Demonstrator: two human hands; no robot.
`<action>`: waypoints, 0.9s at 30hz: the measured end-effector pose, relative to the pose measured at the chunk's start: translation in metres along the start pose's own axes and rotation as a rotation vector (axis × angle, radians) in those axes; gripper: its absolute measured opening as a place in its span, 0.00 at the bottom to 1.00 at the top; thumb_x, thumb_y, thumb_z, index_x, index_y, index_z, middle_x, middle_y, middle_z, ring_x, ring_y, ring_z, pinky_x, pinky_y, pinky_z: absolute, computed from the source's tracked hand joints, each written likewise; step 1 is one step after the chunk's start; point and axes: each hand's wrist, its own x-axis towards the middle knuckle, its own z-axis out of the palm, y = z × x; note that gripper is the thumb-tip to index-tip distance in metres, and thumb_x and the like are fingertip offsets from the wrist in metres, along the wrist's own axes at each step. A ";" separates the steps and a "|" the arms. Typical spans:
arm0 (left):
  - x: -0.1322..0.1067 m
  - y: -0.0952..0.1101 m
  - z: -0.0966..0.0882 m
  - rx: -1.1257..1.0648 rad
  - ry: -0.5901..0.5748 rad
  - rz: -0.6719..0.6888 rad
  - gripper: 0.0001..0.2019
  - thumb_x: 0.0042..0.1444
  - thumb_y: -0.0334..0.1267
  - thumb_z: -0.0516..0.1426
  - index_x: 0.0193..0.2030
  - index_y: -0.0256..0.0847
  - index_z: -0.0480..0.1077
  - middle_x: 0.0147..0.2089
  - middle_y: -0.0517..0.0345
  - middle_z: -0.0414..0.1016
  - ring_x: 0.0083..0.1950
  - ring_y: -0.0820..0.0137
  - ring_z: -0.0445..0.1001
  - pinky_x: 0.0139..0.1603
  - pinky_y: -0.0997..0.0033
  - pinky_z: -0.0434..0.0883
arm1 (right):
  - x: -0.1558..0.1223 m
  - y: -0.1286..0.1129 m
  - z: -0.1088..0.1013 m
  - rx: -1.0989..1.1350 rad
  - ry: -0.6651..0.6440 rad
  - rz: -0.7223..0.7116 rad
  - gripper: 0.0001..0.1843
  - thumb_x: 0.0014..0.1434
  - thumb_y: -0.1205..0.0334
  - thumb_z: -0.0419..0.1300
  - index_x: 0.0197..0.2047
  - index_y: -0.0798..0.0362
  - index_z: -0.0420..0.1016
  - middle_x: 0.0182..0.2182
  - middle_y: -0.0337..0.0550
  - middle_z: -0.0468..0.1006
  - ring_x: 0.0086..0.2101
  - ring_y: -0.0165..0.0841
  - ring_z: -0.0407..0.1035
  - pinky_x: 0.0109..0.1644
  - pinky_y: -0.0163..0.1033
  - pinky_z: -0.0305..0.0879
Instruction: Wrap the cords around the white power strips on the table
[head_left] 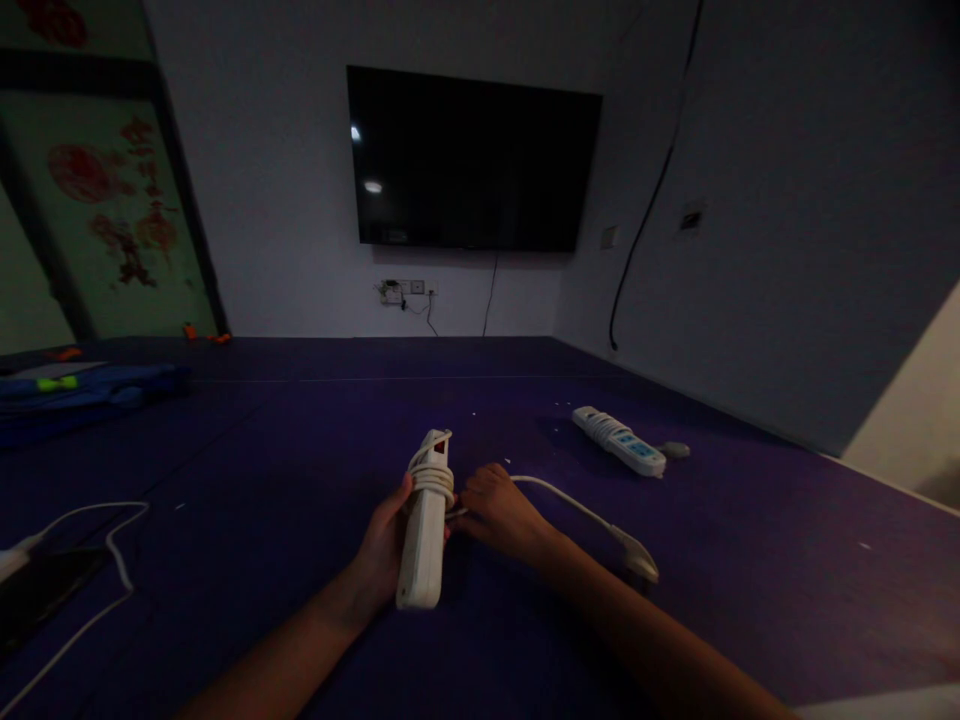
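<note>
A white power strip (421, 540) lies lengthwise in front of me on the dark purple floor mat (300, 440). Its white cord (432, 478) is coiled round the strip's far half. My left hand (384, 550) grips the strip from the left side. My right hand (496, 510) is closed on the cord just right of the coil. The loose end of the cord (570, 500) runs off to the right and ends in a plug (639, 556) lying on the mat beside my right forearm.
A second power strip (619, 440) with its cord wrapped round it lies farther right, with a grey plug (673, 450) beside it. Another white cable (112, 540) and a dark device (37, 590) lie at the left. Blue items (82, 390) sit at the far left. A television (472, 160) hangs on the wall.
</note>
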 end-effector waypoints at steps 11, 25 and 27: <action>0.015 -0.003 -0.021 0.023 -0.089 -0.077 0.21 0.56 0.51 0.53 0.39 0.30 0.68 0.26 0.48 0.75 0.25 0.69 0.74 0.29 0.72 0.72 | -0.004 0.008 -0.007 -0.138 0.162 0.034 0.19 0.59 0.48 0.54 0.28 0.54 0.71 0.27 0.42 0.72 0.34 0.35 0.63 0.42 0.41 0.49; 0.018 -0.004 -0.023 0.040 -0.009 -0.045 0.20 0.55 0.48 0.55 0.44 0.30 0.67 0.30 0.43 0.78 0.28 0.62 0.77 0.34 0.65 0.72 | -0.010 0.020 -0.005 -0.177 0.482 0.184 0.13 0.60 0.56 0.55 0.27 0.53 0.69 0.27 0.42 0.72 0.33 0.35 0.62 0.43 0.41 0.51; 0.017 -0.004 -0.021 0.048 0.007 -0.045 0.20 0.56 0.47 0.54 0.45 0.30 0.67 0.30 0.43 0.78 0.28 0.62 0.77 0.33 0.65 0.71 | -0.011 0.021 -0.005 -0.149 0.526 0.216 0.13 0.60 0.56 0.54 0.27 0.53 0.69 0.27 0.42 0.72 0.33 0.35 0.62 0.42 0.41 0.52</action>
